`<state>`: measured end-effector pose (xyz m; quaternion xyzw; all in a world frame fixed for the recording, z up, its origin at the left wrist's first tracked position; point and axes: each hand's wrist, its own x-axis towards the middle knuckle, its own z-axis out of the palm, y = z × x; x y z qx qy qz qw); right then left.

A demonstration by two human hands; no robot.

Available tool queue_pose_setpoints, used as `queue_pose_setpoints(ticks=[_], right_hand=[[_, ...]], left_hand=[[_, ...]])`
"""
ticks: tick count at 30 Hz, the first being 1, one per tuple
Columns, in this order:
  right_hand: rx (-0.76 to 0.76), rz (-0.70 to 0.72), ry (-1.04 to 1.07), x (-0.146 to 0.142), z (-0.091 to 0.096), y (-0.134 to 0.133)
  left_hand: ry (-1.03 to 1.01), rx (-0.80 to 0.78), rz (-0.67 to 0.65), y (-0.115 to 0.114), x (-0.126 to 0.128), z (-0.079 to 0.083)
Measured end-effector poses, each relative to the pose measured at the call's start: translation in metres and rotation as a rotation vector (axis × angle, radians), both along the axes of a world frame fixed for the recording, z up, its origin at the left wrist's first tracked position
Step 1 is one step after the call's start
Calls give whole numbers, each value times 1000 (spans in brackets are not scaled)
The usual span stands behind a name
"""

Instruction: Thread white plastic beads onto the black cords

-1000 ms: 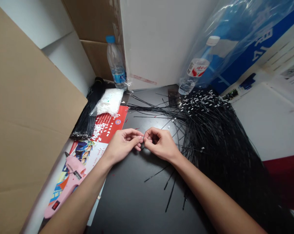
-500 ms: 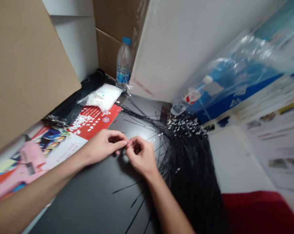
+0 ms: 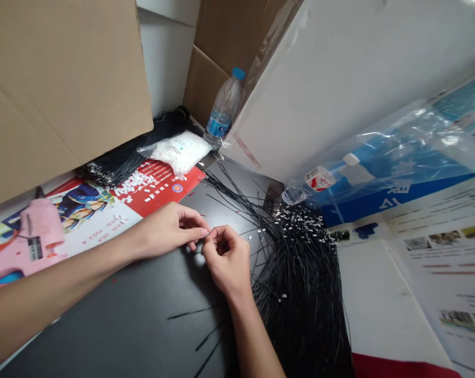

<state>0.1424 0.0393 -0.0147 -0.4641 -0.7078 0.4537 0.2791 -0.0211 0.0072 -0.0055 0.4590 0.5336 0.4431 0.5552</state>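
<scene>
My left hand (image 3: 168, 231) and my right hand (image 3: 229, 257) meet fingertip to fingertip above the dark grey tabletop (image 3: 143, 310). Both are closed in a pinch, and whatever lies between the fingers is too small to make out. Just right of my right hand spreads a thick pile of thin black wires (image 3: 304, 294), many tipped with small white pieces (image 3: 304, 223). A few loose wires (image 3: 196, 312) stick out from under my right forearm. Beyond my left hand, several small white pieces (image 3: 135, 184) lie scattered on a red printed sheet (image 3: 186, 184).
A clear bag of white pieces (image 3: 182, 149) lies by another black wire bundle (image 3: 131, 149). Behind it leans a water bottle (image 3: 224, 107). A cardboard flap (image 3: 64, 79) overhangs the left. A pink glue gun (image 3: 36, 236) rests at left; a plastic bag (image 3: 379, 168) lies at right.
The camera view has turned, so the bottle, cardboard and bag appear farther right. My hands stay pinched together in nearly the same spot, with the fingers only slightly shifted.
</scene>
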Motion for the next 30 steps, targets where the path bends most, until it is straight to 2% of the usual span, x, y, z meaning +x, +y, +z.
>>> queue_pose_setpoints(ticks=[7,15,30], right_hand=[[-114,5,95,0,8,3],[-182,28,113,3,11,4],[-149,-10,78,-3,11,1]], left_hand=[[-37,-16,-22,-1,1,3],[-75,-29,-30,-2,0,5],[-35,-19,18,-3,2,4]])
